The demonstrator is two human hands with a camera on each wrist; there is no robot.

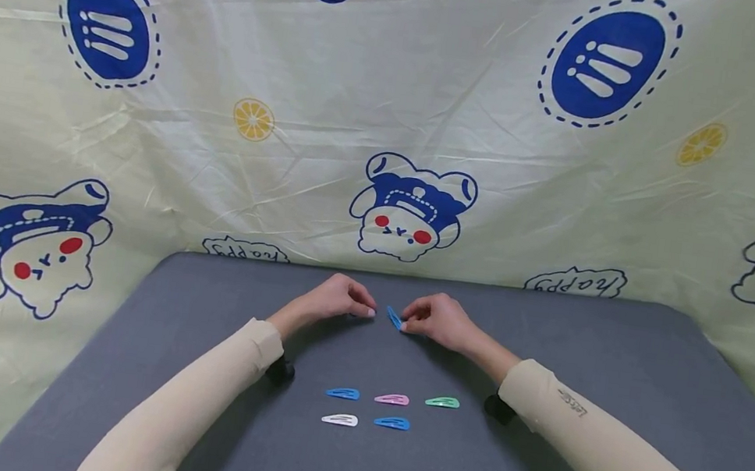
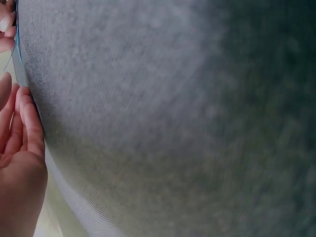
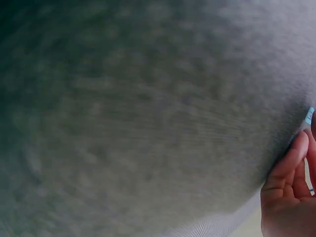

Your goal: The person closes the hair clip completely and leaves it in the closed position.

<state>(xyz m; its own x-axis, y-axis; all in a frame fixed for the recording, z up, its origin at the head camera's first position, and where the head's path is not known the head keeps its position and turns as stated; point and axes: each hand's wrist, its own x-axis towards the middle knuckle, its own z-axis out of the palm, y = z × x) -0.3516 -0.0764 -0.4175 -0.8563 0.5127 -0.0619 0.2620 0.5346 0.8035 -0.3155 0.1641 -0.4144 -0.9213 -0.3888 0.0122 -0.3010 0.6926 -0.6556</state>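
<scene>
A blue snap hair clip (image 1: 394, 318) stands at a slant near the far side of the table. The thumb and fingers of my right hand (image 1: 441, 321) pinch its lower end. Just left of the clip, my left hand (image 1: 340, 298) is near the surface with relaxed fingers and nothing in them, a small gap from the clip. In the left wrist view, the left hand (image 2: 22, 143) shows its fingers apart from the thumb. At the right edge of the right wrist view, part of the clip (image 3: 309, 115) shows by the right hand (image 3: 289, 192).
Nearer on the grey table (image 1: 547, 351) lie more snap clips: a blue one (image 1: 342, 393), a pink one (image 1: 392, 399) and a green one (image 1: 443, 402) in one row, a white one (image 1: 340, 419) and another blue one (image 1: 393, 423) below. A printed cloth (image 1: 324, 205) hangs behind.
</scene>
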